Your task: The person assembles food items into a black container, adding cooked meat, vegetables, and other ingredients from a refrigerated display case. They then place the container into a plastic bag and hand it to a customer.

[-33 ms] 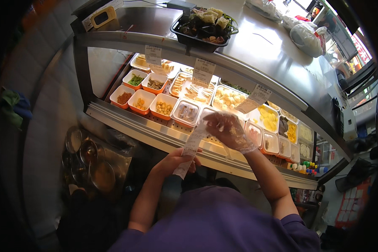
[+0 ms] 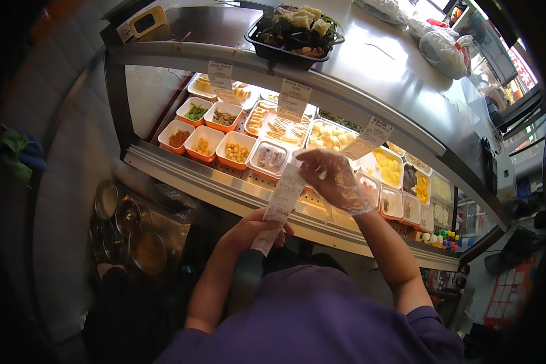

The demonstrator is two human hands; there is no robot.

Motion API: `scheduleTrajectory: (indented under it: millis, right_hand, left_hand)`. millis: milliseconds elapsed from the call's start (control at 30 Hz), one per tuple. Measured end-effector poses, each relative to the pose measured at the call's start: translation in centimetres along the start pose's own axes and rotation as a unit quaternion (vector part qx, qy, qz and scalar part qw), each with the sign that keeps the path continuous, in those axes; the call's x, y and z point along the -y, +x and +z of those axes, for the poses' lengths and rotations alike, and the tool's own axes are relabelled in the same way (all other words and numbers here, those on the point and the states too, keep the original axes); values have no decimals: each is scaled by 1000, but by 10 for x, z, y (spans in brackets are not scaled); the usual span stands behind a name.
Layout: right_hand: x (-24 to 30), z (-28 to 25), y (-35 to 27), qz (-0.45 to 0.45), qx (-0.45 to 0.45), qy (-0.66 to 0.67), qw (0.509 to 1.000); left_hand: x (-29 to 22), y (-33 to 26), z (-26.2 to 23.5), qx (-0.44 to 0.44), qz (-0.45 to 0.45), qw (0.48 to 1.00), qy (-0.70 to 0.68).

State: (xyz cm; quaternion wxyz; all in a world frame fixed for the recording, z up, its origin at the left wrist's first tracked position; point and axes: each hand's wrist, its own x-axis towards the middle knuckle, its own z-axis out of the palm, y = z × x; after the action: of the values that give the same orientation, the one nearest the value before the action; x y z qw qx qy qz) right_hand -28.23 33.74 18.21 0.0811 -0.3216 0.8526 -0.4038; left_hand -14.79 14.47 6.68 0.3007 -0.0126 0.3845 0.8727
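A long white printed receipt point(image 2: 280, 203) stretches between my hands in front of the lit food case. My bare left hand point(image 2: 253, 231) is closed around its lower part, thumb on top. My right hand point(image 2: 333, 180), in a clear plastic glove, has its fingers curled and pinched at the slip's upper end. Behind the slip, a lidded clear-topped tub point(image 2: 268, 159) and a tub of small yellow balls point(image 2: 236, 151) stand in the case's front row. My right hand partly hides the tubs behind it.
Above the display case's front frame point(image 2: 188, 56), a black tray of greens point(image 2: 294, 36) rests at the steel counter's edge. Three more printed slips, one being a hanging receipt point(image 2: 294, 99), hang from that frame. White plastic bags point(image 2: 440, 54) stand at the right; metal pans point(image 2: 147, 252) lie low at left.
The receipt is turned to show more of its printed face. My right hand's fingers have shifted slightly at its upper end; my left hand keeps its hold.
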Motion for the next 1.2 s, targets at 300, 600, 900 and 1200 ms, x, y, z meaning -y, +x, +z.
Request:
scheduleTrajectory:
  millis: [300, 600, 900, 1200]
  right_hand:
    - [-4, -21, -13, 78, -161, 250, 952]
    - [-29, -15, -59, 196, -115, 197, 954]
    - [-40, -7, -62, 175, -139, 218, 950]
    - [-41, -4, -60, 173, -119, 181, 961]
  left_hand:
    - [-46, -15, 55, 42, 119, 989, -83]
    - [-60, -13, 57, 93, 142, 982, -83]
    - [-68, -9, 61, 100, 144, 981, -85]
    - [-73, -11, 58, 98, 138, 982, -84]
